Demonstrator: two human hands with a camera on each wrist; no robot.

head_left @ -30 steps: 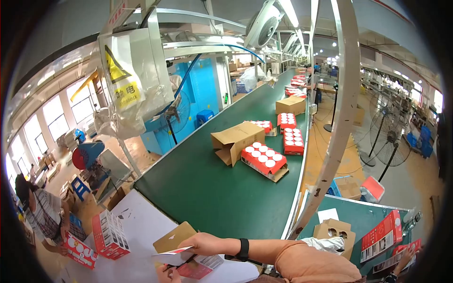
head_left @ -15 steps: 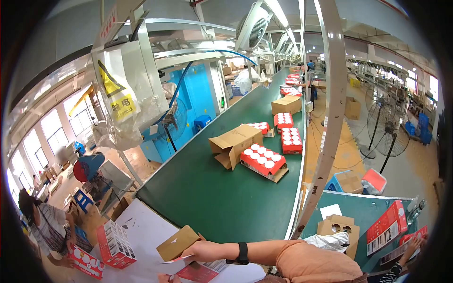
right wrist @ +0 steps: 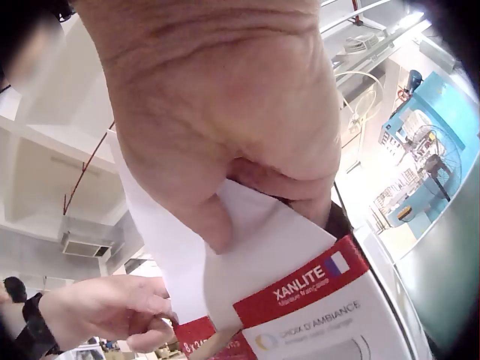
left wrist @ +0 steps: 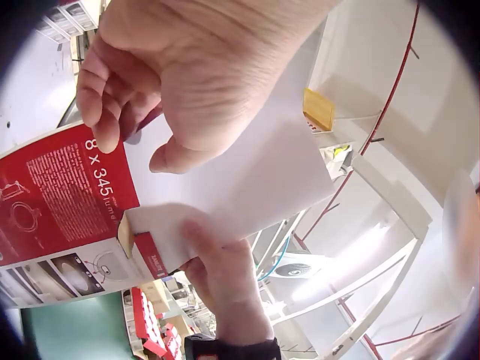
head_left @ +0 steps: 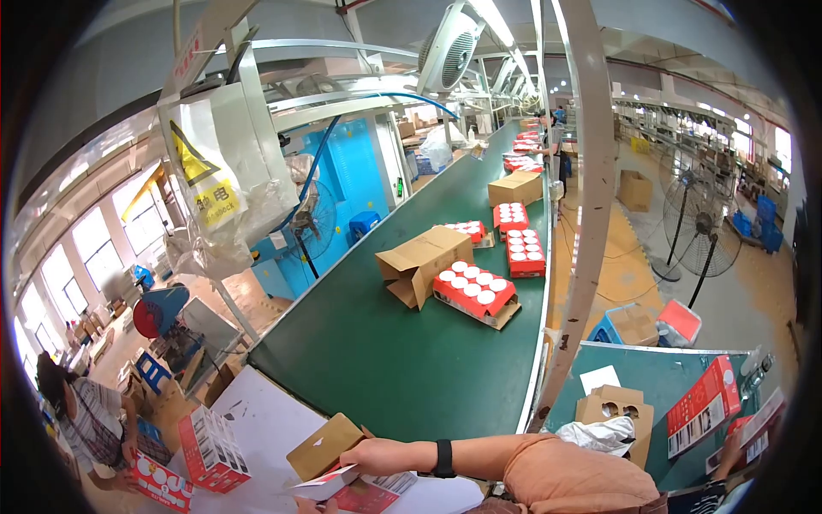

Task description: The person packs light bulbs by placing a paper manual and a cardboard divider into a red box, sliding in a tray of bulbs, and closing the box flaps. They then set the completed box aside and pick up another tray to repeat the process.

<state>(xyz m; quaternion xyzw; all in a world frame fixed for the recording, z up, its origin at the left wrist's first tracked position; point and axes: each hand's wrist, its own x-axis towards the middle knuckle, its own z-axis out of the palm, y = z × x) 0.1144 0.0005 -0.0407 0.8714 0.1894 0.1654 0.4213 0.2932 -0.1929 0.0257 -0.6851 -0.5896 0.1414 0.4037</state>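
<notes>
Both hands work at a red-and-white printed carton [left wrist: 67, 187] with "8 x 345 lumens" on its red side. Its white inner flap [right wrist: 176, 247] stands up. My right hand [head_left: 377, 457] pinches this flap, thumb on the white face and fingers behind it. At the carton's other edge, my left hand [left wrist: 187, 82] has curled fingers at the red panel and its thumb over the white board. The right wrist view shows those left fingers [right wrist: 150, 322] at the corner. A brown cardboard piece [head_left: 325, 445] lies just beyond my right hand.
A green conveyor belt [head_left: 385, 360] carries an open brown box [head_left: 424, 261] and several red packs with white discs [head_left: 473, 287]. On the white table [head_left: 257, 398] stands a red carton [head_left: 214, 450]. A person [head_left: 94, 420] works at left. A white post [head_left: 591, 214] rises at right.
The carton in my hands has tilted, so more of its white flap shows. My left hand has sunk lower in the head view. At right, another person's hand has raised a printed box.
</notes>
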